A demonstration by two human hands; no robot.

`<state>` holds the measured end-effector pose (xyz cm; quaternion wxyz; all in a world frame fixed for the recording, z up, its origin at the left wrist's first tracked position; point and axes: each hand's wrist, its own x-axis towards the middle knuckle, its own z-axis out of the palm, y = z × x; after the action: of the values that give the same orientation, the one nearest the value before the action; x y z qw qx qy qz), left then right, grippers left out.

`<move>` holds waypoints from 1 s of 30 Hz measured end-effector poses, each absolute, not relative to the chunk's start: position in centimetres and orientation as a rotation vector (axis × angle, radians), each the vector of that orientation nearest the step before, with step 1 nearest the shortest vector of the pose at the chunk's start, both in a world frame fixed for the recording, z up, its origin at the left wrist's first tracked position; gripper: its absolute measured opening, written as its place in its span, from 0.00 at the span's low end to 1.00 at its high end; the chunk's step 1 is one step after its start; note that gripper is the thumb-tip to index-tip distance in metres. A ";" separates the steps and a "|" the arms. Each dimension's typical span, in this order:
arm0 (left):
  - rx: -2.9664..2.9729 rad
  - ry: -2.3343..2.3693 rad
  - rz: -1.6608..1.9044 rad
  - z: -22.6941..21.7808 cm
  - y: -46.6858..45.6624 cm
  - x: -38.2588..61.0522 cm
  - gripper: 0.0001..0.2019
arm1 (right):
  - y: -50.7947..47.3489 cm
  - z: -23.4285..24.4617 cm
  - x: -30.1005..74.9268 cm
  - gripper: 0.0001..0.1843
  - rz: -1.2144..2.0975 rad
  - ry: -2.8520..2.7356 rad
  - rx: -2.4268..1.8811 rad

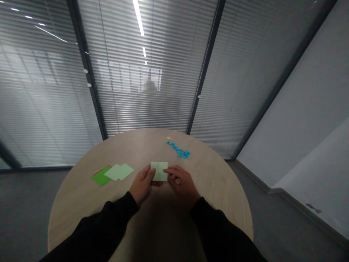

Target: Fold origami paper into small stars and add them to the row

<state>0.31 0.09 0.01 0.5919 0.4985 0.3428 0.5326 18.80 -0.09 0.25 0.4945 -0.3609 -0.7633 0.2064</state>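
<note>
A pale green sheet of origami paper (pixel 160 175) with a crease down its middle is held up over the near half of the table. My left hand (pixel 142 182) grips its left side, the thumb on top and fingers underneath. At the right edge, my right hand (pixel 183 182) has its fingers curled, with a fingertip over the paper; the fingers beneath are partly hidden. Left of my hands lie more pale green sheets (pixel 119 172), overlapping a brighter green sheet (pixel 101 179) with a thin red edge showing.
Several small blue folded paper pieces (pixel 180 151) trail across the far right of the round wooden table (pixel 218 189), with a yellow one (pixel 168 138) at their far end. Beyond the table stand glass panels with blinds (pixel 152 109); a white wall (pixel 294 138) rises at right.
</note>
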 end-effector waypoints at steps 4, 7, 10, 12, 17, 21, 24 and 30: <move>1.082 0.789 1.212 0.0 -0.1 0.5 0.23 | 0.0 0.0 18.9 0.18 0.578 -1.809 -0.879; 1.050 0.795 1.211 0.1 -0.3 0.5 0.24 | -0.1 0.2 19.0 0.15 0.634 -1.758 -0.896; 1.091 0.803 1.248 0.5 -0.4 0.3 0.29 | -0.3 0.5 18.9 0.10 0.695 -1.706 -0.907; 1.161 0.796 1.292 0.7 -0.5 0.1 0.33 | -0.5 0.7 18.8 0.07 0.760 -1.629 -0.936; 1.410 0.786 1.307 0.6 -0.4 -0.2 0.26 | -0.6 1.1 18.6 0.11 0.893 -1.443 -0.952; 1.457 0.883 1.297 0.5 -0.3 -0.2 0.12 | -0.9 1.4 18.5 0.12 0.944 -1.417 -0.963; 1.445 0.914 1.311 0.6 -0.3 -0.1 0.12 | -1.0 1.4 18.3 0.12 1.020 -1.371 -0.964; 1.336 0.844 1.332 0.6 -0.6 0.4 0.20 | -0.3 0.2 17.8 0.19 1.091 -1.206 -0.976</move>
<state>0.43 -0.62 0.56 0.5120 0.5551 0.3508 0.5537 17.83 -0.31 0.22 0.5831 -0.4180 -0.5165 0.4674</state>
